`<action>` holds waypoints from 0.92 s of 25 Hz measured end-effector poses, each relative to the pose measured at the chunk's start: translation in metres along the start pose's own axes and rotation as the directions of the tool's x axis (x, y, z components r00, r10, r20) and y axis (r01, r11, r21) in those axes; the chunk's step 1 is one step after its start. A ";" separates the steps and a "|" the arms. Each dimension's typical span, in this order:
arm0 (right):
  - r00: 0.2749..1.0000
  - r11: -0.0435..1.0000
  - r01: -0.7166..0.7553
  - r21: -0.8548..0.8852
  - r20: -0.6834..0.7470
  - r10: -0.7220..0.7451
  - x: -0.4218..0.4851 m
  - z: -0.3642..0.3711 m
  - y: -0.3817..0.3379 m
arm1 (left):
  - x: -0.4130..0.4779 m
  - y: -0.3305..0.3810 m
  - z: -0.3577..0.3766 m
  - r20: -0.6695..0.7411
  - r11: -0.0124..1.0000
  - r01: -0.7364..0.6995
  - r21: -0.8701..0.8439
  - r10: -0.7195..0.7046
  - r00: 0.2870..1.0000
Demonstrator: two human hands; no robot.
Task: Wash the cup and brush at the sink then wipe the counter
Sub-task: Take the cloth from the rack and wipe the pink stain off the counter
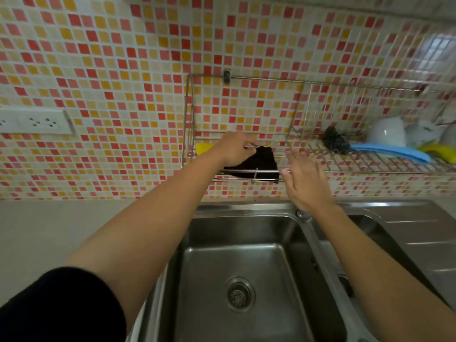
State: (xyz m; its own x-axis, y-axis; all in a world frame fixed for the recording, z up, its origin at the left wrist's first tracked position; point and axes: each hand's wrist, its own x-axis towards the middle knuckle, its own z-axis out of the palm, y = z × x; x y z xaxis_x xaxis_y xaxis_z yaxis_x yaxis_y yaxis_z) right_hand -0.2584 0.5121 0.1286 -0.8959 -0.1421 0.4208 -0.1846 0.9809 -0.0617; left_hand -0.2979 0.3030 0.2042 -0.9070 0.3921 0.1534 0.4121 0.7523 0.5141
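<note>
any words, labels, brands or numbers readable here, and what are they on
No text can be read in this view.
wall socket plate: only pin holes show, no lettering.
black cloth: a small pale mark near its lower edge, too small to read.
white cup: blurred, no print legible.
brush: no label shows on its blue handle.

1. The light was soft and a bit dim.
2. A bright window shine sat on the tiled wall [434, 50], top right.
3. The right hand [306, 183] looked blurry.
4. Straight lines bent near the edges.
</note>
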 end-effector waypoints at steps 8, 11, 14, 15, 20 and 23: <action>0.998 0.999 0.042 0.006 -0.043 -0.041 0.002 0.002 0.008 | 0.042 -0.006 0.028 0.355 0.951 -0.015 0.308 -0.101 0.929; 0.997 0.999 0.042 0.009 -0.065 -0.041 0.002 0.004 0.006 | 0.047 -0.001 0.030 0.385 0.929 -0.122 0.350 -0.024 0.923; 0.996 0.999 0.037 0.019 -0.081 -0.035 0.001 0.004 0.006 | 0.047 0.002 0.030 0.394 0.906 -0.202 0.373 0.042 0.918; 0.996 0.999 0.035 0.023 -0.083 -0.033 0.001 0.004 0.006 | 0.047 0.001 0.030 0.373 0.908 -0.207 0.365 0.061 0.926; 0.995 0.999 0.030 0.039 -0.098 -0.026 0.001 0.006 0.006 | 0.047 -0.007 0.035 0.003 0.984 0.058 0.166 -0.059 0.998; 0.994 0.999 0.032 0.036 -0.101 -0.028 0.001 0.006 0.006 | 0.052 -0.008 0.036 -0.208 0.954 0.265 -0.142 -0.291 0.934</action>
State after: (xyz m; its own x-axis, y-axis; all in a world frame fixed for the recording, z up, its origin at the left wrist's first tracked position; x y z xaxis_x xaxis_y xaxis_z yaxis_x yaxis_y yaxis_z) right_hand -0.2629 0.5171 0.1231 -0.8450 -0.1555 0.5117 -0.2276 0.9704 -0.0810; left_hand -0.3455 0.3367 0.1777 -0.9848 0.0373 0.1695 0.1402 0.7463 0.6507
